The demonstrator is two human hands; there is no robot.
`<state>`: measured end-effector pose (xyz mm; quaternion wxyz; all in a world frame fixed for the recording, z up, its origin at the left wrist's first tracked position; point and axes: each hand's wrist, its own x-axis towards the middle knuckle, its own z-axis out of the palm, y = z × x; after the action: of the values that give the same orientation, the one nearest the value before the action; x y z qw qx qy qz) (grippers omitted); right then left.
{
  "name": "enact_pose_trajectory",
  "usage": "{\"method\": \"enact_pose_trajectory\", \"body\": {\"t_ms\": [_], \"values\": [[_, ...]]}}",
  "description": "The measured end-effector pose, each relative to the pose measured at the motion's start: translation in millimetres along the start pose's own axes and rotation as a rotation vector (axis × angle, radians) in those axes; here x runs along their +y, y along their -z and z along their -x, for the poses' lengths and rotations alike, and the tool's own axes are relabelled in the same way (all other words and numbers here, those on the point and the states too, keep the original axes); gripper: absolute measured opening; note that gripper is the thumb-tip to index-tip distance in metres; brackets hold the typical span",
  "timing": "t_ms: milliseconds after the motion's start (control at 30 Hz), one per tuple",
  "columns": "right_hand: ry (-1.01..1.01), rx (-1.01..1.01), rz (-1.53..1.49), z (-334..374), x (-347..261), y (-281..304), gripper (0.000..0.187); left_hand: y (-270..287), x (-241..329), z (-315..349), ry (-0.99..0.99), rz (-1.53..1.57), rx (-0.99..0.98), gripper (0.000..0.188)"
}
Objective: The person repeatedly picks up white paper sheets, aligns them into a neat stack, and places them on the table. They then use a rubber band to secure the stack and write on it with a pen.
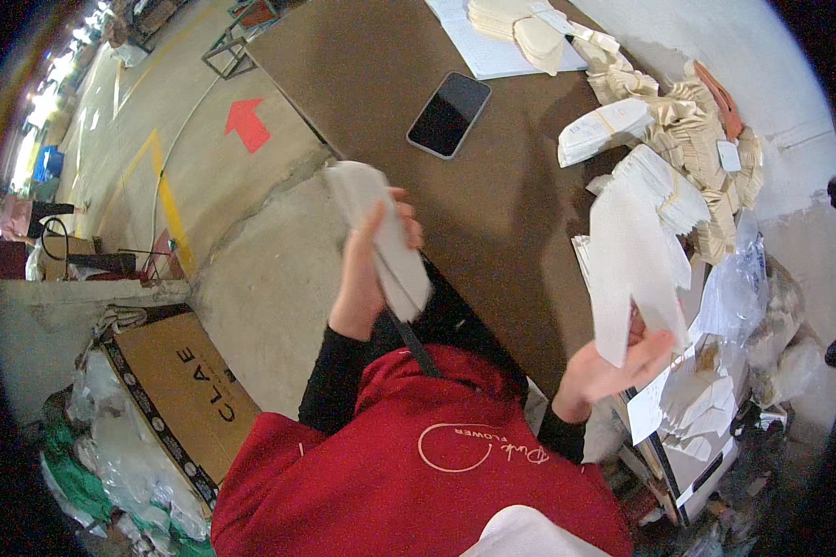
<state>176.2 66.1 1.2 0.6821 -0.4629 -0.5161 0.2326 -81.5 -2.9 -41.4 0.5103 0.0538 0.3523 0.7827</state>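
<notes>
My left hand (362, 278) is wrapped round a long white stack of cut pieces (407, 277), rounded at its far end and held in front of the table's near edge. On the right, my right hand (613, 373) grips a white U-shaped cut piece (627, 243), whose two legs point down toward my fingers. Motion blurs this hand somewhat, and the piece hides some of its fingers. Behind the piece lie bundles of similar white cut pieces (658, 176). Another white bundle (606, 132) rests a little farther off, with a band round it.
A phone (450, 115) lies on the brown table (362, 65). Beige cut pieces (692, 125) and an open notebook (478, 46) are along its far right side. Clear plastic bags (762, 288) crowd the right. A cardboard box (181, 390) stands at the lower left.
</notes>
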Motion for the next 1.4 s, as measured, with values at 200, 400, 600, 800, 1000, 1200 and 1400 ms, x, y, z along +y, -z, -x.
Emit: {"method": "enact_pose_trajectory", "body": {"t_ms": [200,400,600,800,1000,1200,1400], "values": [[0.781,-0.845,-0.110,14.9,-7.8,-34.9,0.020,-40.7,-67.7,26.9,0.301,0.123,-0.295,0.059],[0.836,-1.006,0.009,33.0,-0.2,-41.0,0.026,-34.8,-68.4,16.5,0.314,0.469,-0.438,0.044],[0.098,-0.655,-0.686,37.3,-4.9,-45.7,0.030,-13.4,-69.2,23.8,0.320,0.124,-0.243,0.042],[-0.161,0.172,-0.387,-43.4,-10.6,-15.4,0.047,7.1,-60.9,27.9,0.354,0.094,-0.172,0.060],[0.419,-0.628,-0.271,10.4,27.4,-4.4,0.031,-17.0,-49.7,34.9,0.356,0.167,-0.224,0.073],[0.648,-1.305,0.034,33.3,23.0,-13.4,0.034,-38.6,-52.2,33.1,0.391,0.223,-0.262,0.085],[0.481,-1.539,0.090,10.6,3.8,-10.4,0.038,-15.8,-58.9,34.4,0.280,0.110,-0.338,0.089]]}}
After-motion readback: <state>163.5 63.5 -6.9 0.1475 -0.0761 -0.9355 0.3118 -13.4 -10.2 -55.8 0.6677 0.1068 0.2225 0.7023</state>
